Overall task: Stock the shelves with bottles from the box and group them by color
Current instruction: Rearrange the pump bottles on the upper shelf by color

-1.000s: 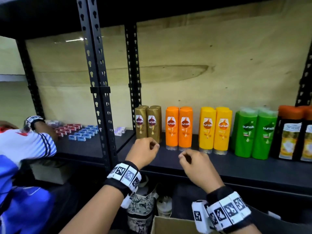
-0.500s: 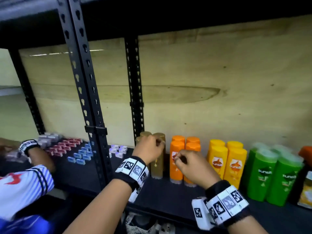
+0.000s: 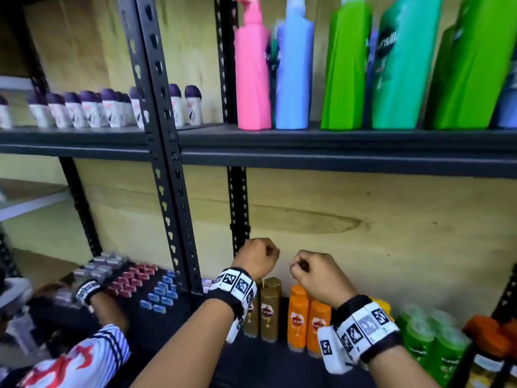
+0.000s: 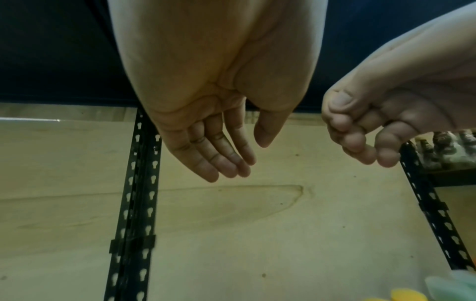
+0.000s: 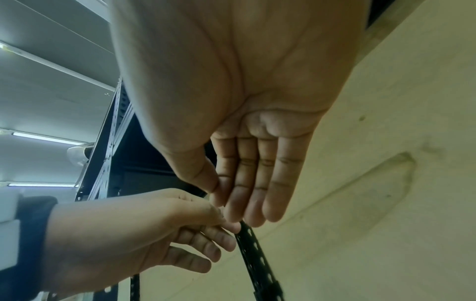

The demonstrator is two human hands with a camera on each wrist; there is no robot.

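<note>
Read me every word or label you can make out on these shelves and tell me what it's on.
"sunsilk" on the front orange bottle.
"sunsilk", partly readable, on the gold bottle.
"sunsilk", blurred, on the small green bottle.
"unsilk", cut off, on the tall teal bottle above.
Roll-on bottles' labels and wristband squares: no readable words.

Upper shelf (image 3: pixel 335 152): pink, blue, green tall bottles (image 3: pixel 345 68).
Lower shelf (image 3: pixel 268 359): gold bottles (image 3: pixel 270 309), orange bottles (image 3: pixel 298 320), green bottles (image 3: pixel 428 340).

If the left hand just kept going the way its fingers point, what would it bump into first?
Probably the plywood back wall. The left hand is empty, its fingers pointing at bare board just right of the black upright; how far off that is cannot be told.
</note>
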